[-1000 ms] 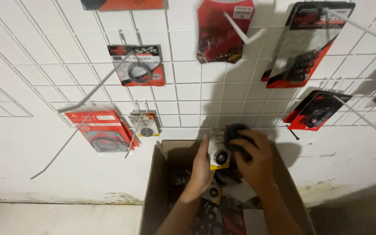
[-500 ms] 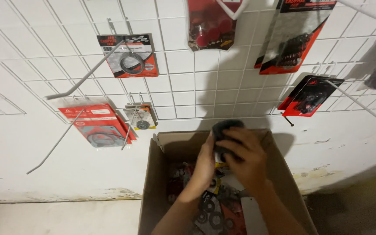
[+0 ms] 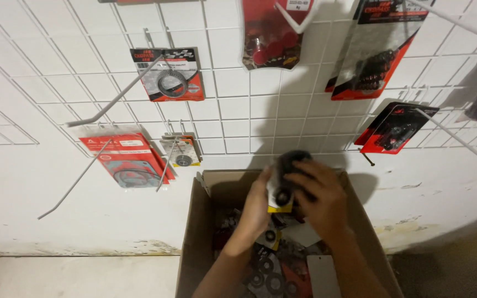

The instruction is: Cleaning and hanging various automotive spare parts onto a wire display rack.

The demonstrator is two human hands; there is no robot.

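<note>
Here both hands meet just above an open cardboard box (image 3: 194,243) that stands against a white wall, under a white wire grid panel (image 3: 238,110). The left hand (image 3: 258,207) is curled around the left edge of a small carded package (image 3: 281,190), its thumb and fingers closed on it, while the right hand (image 3: 318,196) wraps over the right side and top of the same package, fingers bent and covering most of it. The package shows a pale card with a yellow strip at its lower edge and a dark round part under clear plastic; it is held upright over the back half of the box, in front of the wall. Inside the box lie many more packets with black rings and red cards, heaped loosely; their exact kind is too blurred to tell. On the grid hang other goods: a red card with a black ring (image 3: 168,74) at upper left, a stack of red gasket packs (image 3: 125,160) lower left, a small bearing card (image 3: 182,150) beside them, a dark red pouch (image 3: 269,36) at top centre, and two red-and-black packs (image 3: 374,49) (image 3: 394,128) on the right. Long bare white hooks (image 3: 117,96) jut from the grid.
</note>
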